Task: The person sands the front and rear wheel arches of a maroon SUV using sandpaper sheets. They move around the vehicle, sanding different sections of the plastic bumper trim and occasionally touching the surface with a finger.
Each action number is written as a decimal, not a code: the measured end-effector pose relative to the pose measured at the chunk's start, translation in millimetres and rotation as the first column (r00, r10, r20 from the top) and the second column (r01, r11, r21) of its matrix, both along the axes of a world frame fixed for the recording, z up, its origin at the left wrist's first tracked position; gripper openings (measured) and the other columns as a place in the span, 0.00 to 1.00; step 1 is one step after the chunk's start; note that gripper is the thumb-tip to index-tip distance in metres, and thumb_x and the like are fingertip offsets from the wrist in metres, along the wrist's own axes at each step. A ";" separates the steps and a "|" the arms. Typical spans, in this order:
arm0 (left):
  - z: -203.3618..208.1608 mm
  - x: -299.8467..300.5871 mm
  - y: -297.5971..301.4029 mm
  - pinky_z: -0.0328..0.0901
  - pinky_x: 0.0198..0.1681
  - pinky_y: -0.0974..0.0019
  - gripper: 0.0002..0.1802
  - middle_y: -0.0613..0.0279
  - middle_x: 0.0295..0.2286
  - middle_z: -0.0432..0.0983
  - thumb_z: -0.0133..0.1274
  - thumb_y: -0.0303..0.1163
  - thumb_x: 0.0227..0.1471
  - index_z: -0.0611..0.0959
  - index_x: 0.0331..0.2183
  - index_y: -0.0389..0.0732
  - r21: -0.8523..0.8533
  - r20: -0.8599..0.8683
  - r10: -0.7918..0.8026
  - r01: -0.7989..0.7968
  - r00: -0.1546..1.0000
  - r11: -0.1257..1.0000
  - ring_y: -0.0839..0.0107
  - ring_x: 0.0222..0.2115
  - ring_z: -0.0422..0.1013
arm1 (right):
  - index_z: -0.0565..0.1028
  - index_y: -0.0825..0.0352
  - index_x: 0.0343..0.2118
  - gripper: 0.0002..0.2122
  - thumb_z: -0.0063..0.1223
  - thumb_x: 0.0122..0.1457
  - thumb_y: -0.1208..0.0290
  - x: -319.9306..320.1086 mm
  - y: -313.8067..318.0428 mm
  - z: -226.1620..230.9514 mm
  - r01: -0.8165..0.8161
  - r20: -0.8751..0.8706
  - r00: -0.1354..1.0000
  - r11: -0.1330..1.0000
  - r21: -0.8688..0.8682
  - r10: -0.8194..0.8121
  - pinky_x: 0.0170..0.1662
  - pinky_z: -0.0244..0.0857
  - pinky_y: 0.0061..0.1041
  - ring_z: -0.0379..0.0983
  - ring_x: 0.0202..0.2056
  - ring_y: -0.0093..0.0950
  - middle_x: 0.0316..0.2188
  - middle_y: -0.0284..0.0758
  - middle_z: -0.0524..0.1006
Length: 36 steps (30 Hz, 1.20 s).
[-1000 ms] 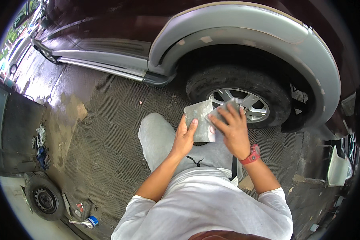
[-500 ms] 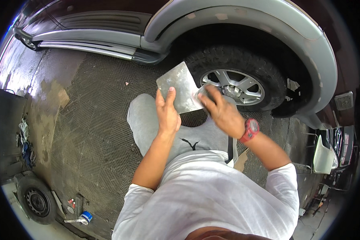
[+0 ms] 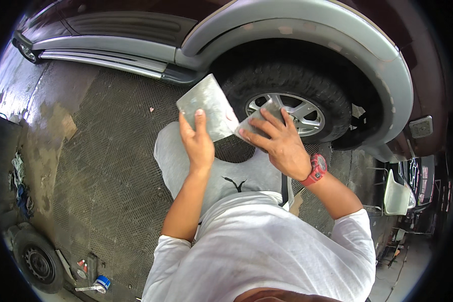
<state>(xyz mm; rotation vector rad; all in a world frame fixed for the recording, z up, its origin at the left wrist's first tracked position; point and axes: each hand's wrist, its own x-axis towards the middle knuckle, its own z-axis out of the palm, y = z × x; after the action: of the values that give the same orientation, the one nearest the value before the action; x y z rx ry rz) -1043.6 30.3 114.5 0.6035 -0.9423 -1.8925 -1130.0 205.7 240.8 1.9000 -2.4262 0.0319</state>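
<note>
My left hand [image 3: 198, 147] grips a flat grey metal plate [image 3: 206, 103] by its near edge, thumb on top and fingers underneath. A small pinkish smear lies near the plate's right edge. In my right hand [image 3: 287, 148] is a flat grey spreader [image 3: 272, 106], its corner close to or touching the plate's right corner. The fingers are spread over the spreader's face and cover part of it. Both tools are above my knees, in front of a car wheel [image 3: 307, 113]. The silver wheel arch [image 3: 307, 31] shows several pale pinkish patches.
A side step [image 3: 105, 61] runs along the car at upper left. On the patterned floor mat [image 3: 105, 166] at lower left are a spare wheel [image 3: 38, 259] and a blue-and-white can [image 3: 101, 283]. A pale chair [image 3: 396, 194] stands at right.
My right hand has moved slightly right and its fingers have spread over the spreader, which shows more of its face. The plate appears shifted a little left.
</note>
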 end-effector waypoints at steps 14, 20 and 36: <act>-150.7 -44.9 -9.2 0.75 0.48 0.57 0.18 0.57 0.51 0.76 0.55 0.31 0.64 0.76 0.54 0.38 0.663 -0.096 -0.237 0.240 0.967 0.709 0.62 0.48 0.76 | 0.61 0.61 0.68 0.25 0.49 0.69 0.75 -13.8 -20.1 100.5 0.702 0.848 0.047 0.586 -0.404 0.528 0.58 0.73 0.56 0.73 0.59 0.41 0.60 0.38 0.71; -141.2 -40.3 -18.5 0.74 0.47 0.58 0.21 0.56 0.52 0.75 0.54 0.31 0.64 0.74 0.57 0.39 0.608 -0.100 -0.223 0.237 0.970 0.758 0.62 0.48 0.76 | 0.74 0.39 0.63 0.35 0.58 0.52 0.80 -6.4 -48.4 135.9 0.045 -0.575 0.771 0.925 -0.377 -0.272 0.55 0.60 0.49 0.63 0.63 0.40 0.63 0.28 0.71; -144.5 -41.0 -20.4 0.76 0.46 0.58 0.22 0.56 0.52 0.75 0.53 0.31 0.65 0.73 0.58 0.39 0.587 -0.069 -0.241 0.235 0.968 0.775 0.61 0.50 0.75 | 0.73 0.42 0.63 0.32 0.60 0.54 0.76 -57.0 -54.8 121.6 0.148 -0.735 0.581 0.933 -0.327 -0.350 0.50 0.59 0.52 0.61 0.66 0.35 0.63 0.21 0.69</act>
<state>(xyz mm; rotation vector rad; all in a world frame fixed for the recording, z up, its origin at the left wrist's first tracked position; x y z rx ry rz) -1084.5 9.9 -30.0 0.8895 -0.4204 -2.4385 -1187.0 151.0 362.4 1.0749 -1.9018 -0.4283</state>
